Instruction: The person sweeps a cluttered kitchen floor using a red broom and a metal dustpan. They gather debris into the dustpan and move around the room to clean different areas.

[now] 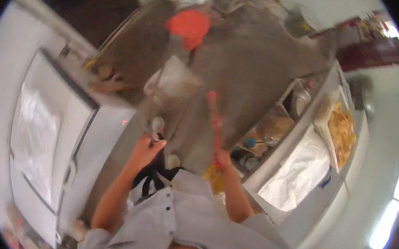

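My right hand [223, 159] is closed around a red stick-like handle [217, 120], which points forward over the floor. Just below that hand is a yellow object [216, 178], too blurred to name. In front of my body, my left hand [148, 150] has its thumb bent towards the fingers. Something dark is by its fingers, and blur hides whether it is held. Ahead of the left hand is a pale, partly see-through thing [175, 77], perhaps a plastic bag. My shoes [158, 124] show on the floor below.
A red plastic object [189, 26], perhaps a stool or basin, stands ahead on the grey floor [241, 67]. To the left is a white cabinet [55, 128] with dark edges. A counter on the right carries a white sheet [297, 170] and a tray of yellow-brown pieces [342, 134]; shelves with goods lie below.
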Demonstrator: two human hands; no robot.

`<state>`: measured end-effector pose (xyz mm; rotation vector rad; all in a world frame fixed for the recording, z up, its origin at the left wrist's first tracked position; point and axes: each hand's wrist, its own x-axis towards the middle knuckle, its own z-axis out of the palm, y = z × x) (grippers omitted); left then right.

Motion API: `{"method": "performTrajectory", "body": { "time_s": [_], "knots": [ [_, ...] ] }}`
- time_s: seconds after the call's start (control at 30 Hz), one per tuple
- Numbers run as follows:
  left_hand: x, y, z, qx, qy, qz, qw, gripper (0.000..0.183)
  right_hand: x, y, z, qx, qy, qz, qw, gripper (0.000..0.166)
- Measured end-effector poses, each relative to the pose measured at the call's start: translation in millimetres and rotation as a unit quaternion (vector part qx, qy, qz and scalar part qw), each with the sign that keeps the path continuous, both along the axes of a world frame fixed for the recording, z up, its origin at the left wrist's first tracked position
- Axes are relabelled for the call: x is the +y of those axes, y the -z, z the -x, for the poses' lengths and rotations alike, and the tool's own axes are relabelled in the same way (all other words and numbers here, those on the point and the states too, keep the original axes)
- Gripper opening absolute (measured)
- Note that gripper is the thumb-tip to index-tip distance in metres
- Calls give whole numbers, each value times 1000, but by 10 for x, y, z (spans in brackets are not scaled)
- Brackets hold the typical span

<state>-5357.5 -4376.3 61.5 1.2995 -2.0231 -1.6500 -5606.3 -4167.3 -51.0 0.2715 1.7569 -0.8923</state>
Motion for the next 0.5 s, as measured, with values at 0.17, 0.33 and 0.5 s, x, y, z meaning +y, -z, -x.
{"method": "performTrajectory", "body": {
  "time_s": [0.17,0.33,0.5],
  "knots": [
    [-741,-34,970,10,31,-47,998,28,-58,-211,464,-9,136,25,990,13],
    [-1444,-42,2199,34,54,-164,984,28,-328,-215,1068,-104,411,57,904,12],
    [-2078,222,3824,8,148,-155,977,30,-452,379,1928,-145,463,77,871,16]
  ]
}}
